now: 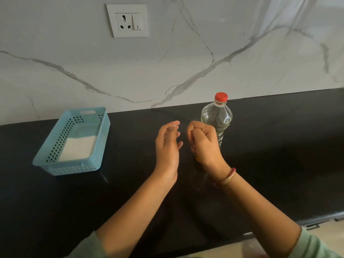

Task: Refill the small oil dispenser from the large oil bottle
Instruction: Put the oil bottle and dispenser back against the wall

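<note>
The large oil bottle (217, 116) is clear plastic with its red cap on. It stands upright on the black counter (279, 146) near the marble wall. Just in front of it, my right hand (203, 144) is curled into a fist round the top of the small oil dispenser (196, 158). Only a sliver of yellow shows below the palm; the rest of the dispenser is hidden. My left hand (167, 146) hovers a short gap to the left with its palm facing the right hand and its fingers relaxed. It holds nothing that I can make out.
A light blue perforated basket (55, 164) with something white lying in it sits at the left of the counter. A wall socket (128, 21) is on the marble backsplash above. The counter's front edge runs across the lower right.
</note>
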Demonstrator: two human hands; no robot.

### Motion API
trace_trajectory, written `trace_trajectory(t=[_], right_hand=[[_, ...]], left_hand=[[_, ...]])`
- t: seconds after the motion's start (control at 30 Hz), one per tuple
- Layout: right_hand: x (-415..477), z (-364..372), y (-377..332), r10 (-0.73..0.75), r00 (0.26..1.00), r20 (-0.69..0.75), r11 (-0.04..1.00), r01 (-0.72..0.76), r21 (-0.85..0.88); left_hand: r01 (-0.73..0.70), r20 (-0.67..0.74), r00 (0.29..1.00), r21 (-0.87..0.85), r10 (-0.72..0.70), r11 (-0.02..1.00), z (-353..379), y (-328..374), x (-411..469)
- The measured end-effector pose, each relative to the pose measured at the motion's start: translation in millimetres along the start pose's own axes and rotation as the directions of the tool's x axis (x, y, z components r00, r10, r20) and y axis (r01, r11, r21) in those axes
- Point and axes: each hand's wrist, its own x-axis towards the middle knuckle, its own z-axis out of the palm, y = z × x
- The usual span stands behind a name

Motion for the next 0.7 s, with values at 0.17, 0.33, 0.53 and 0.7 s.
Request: trace_trajectory(t=[0.17, 0.33, 0.53, 0.7], right_hand=[[-11.3, -7.4, -8.9, -0.004, 1.0, 0.012, 0.993, 0.002, 0.117], [-22.4, -20.4, -17.0, 0.053, 0.998, -0.025, 0.981, -0.047, 0.186], [-40.8, -54.3, -23.9, 0.156, 0.984, -0.088, 0.936, -0.119, 0.33], [-59.5, -106.0, -21.1, 0.271, 0.96, -0.077, 0.9, -0.224, 0.375]], left_hand=[[-0.033, -0.025, 0.999, -0.012, 0.033, 0.999, 7.0, -6.2, -14.0], [-0.07, 0.022, 0.997, -0.001, 0.07, 0.998, 18.0, -9.5, -31.8], [-0.092, 0.125, 0.988, -0.015, 0.093, 0.996, 41.0, -15.1, -56.6], [-0.051, 0.194, 0.98, 0.005, 0.049, 0.999, 69.3, -26.3, -77.8]])
